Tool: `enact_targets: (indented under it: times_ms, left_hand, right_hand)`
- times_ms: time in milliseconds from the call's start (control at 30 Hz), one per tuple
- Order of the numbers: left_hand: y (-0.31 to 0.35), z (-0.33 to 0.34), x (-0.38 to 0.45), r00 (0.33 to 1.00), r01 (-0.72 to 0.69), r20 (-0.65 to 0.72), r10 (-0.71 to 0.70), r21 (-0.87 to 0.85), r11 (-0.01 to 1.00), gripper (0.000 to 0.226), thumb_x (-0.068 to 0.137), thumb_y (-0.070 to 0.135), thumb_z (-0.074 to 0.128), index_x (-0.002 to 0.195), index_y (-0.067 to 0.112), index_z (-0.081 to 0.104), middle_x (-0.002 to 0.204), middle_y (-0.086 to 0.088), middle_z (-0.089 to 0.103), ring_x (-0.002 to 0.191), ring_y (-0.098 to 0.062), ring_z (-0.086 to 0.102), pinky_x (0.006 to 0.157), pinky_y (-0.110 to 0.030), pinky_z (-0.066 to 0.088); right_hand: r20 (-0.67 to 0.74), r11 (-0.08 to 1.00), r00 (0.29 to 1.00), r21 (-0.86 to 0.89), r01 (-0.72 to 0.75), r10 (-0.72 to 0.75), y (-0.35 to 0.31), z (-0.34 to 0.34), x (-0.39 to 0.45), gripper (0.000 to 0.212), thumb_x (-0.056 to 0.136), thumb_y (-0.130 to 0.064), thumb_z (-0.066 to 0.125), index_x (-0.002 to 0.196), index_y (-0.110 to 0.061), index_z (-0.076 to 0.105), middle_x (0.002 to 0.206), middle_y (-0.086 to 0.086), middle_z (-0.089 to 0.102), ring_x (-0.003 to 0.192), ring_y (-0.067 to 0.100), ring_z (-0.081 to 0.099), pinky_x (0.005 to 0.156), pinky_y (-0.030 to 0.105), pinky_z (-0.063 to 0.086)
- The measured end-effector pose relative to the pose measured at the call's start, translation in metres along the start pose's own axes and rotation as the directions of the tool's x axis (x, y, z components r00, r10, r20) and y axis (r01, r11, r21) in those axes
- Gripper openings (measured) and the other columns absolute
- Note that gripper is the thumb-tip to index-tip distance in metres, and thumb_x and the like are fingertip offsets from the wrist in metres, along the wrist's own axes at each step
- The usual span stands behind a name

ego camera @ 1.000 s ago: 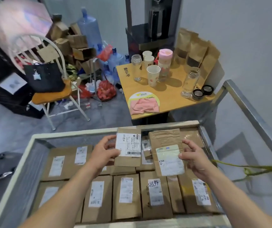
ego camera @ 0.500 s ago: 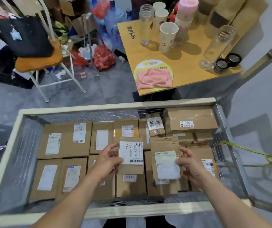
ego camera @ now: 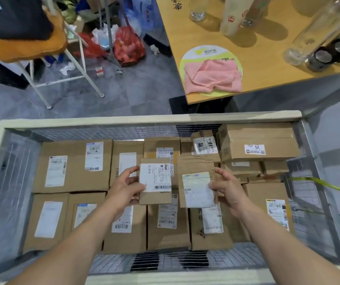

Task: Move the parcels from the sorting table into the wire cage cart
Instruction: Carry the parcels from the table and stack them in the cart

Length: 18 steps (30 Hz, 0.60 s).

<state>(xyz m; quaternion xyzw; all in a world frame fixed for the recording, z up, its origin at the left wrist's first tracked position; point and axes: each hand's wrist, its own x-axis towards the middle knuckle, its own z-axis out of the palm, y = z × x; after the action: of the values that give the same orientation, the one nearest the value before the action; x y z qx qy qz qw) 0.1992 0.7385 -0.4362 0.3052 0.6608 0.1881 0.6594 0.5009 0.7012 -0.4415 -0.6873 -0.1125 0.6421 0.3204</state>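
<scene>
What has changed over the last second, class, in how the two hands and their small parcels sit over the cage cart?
Both hands have carried their parcels down below the cart's rim, over the stacked boxes. The left hand still holds the barcode-labelled parcel, and the right hand still holds the taller parcel. Neither grip has let go. The boxes in the wire cage cart lie unmoved.

Two bare forearms are showing from the lower edge of the view, with no sleeves reaching them. The left hand (ego camera: 127,187) and the right hand (ego camera: 230,189) are wearing no gloves, rings or watch. The fingers (ego camera: 219,172) are showing short, plain nails.
</scene>
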Motion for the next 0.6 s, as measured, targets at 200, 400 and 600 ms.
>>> enact_targets:
  times_ms: [200, 400, 600]
  left_hand:
    - [0.001, -0.025, 0.043, 0.998, -0.038, -0.059, 0.038, -0.006, 0.999, 0.054, 0.09, -0.003, 0.064, 0.13, 0.033, 0.055, 0.117, -0.006, 0.071, 0.084, -0.022, 0.07, 0.064, -0.036, 0.053]
    - [0.004, -0.018, 0.101, 0.997, -0.053, -0.067, 0.05, -0.037, 0.998, 0.053, 0.09, -0.002, 0.065, 0.129, 0.033, 0.055, 0.117, -0.004, 0.07, 0.099, -0.03, 0.071, 0.079, -0.053, 0.061]
    - [-0.003, -0.01, 0.15, 0.995, -0.04, -0.094, 0.037, -0.029, 0.999, 0.06, 0.088, -0.005, 0.063, 0.138, 0.026, 0.051, 0.118, -0.005, 0.07, 0.097, -0.028, 0.07, 0.069, -0.043, 0.06]
  right_hand:
    - [0.007, 0.999, 0.999, -0.025, 0.041, -0.041, -0.011, 0.026, 0.045, 0.058, 0.082, 0.009, 0.064, 0.131, -0.02, 0.06, 0.113, 0.012, 0.073, 0.093, 0.029, 0.069, 0.071, 0.038, 0.055]
    - [-0.059, 0.99, 0.992, -0.102, 0.103, -0.109, -0.026, 0.037, 0.107, 0.054, 0.08, 0.002, 0.067, 0.126, -0.024, 0.062, 0.112, 0.009, 0.075, 0.101, 0.031, 0.07, 0.072, 0.039, 0.056]
    - [-0.064, 0.959, 0.975, -0.205, 0.195, -0.212, -0.024, 0.053, 0.149, 0.048, 0.077, -0.002, 0.066, 0.123, -0.016, 0.068, 0.103, 0.006, 0.075, 0.079, 0.02, 0.068, 0.064, 0.032, 0.053]
